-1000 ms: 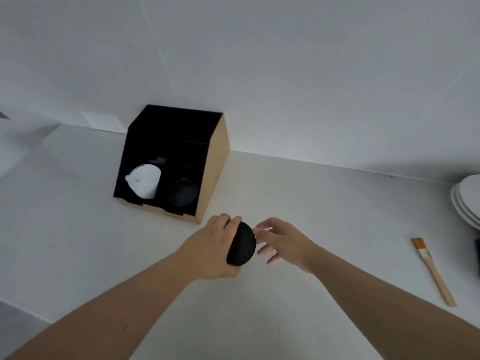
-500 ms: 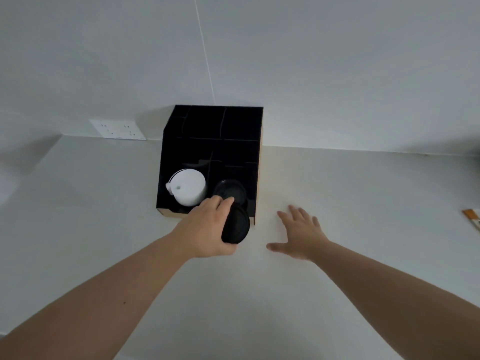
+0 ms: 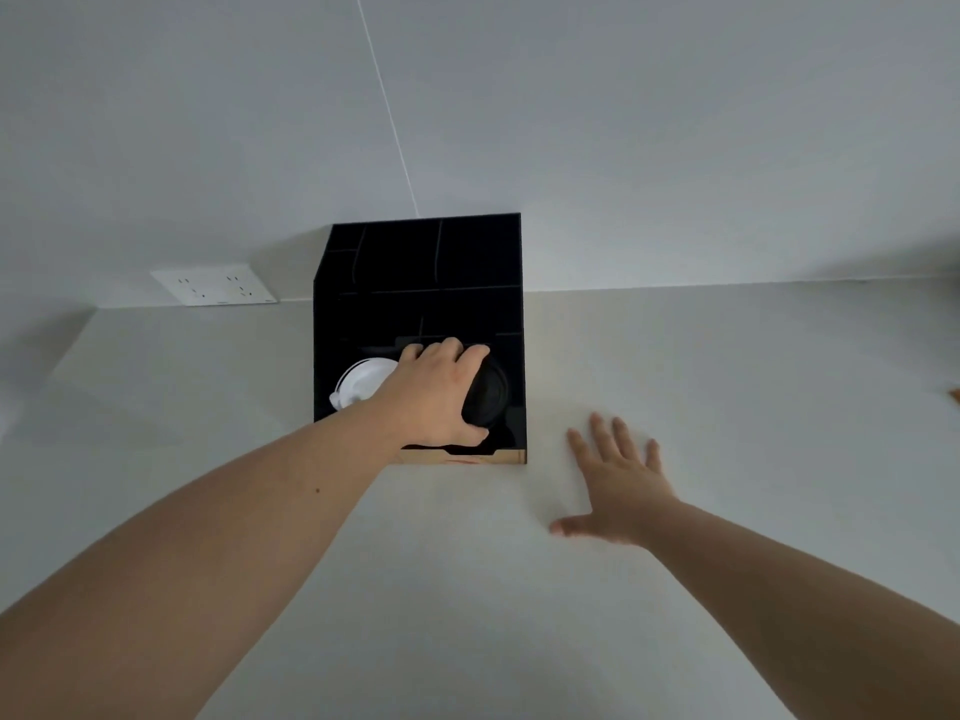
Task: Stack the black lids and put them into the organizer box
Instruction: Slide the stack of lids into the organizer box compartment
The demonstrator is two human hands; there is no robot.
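Note:
The black organizer box [image 3: 426, 262] with a brown cardboard front edge stands against the wall, open toward me. My left hand [image 3: 434, 394] reaches into its front right compartment and grips the stack of black lids [image 3: 488, 392], held on edge inside that slot. White lids [image 3: 361, 384] sit in the compartment to the left, partly hidden by my wrist. My right hand [image 3: 618, 478] lies flat on the counter just right of the box, fingers spread, holding nothing.
The white counter [image 3: 467, 589] meets the white wall behind the box. A wall socket plate [image 3: 213, 285] is at the left. A sliver of an orange brush handle [image 3: 955, 394] shows at the right edge.
My left hand carried the black lids from in front of the box into the front right compartment. My right hand let go of the lids and settled flat on the counter.

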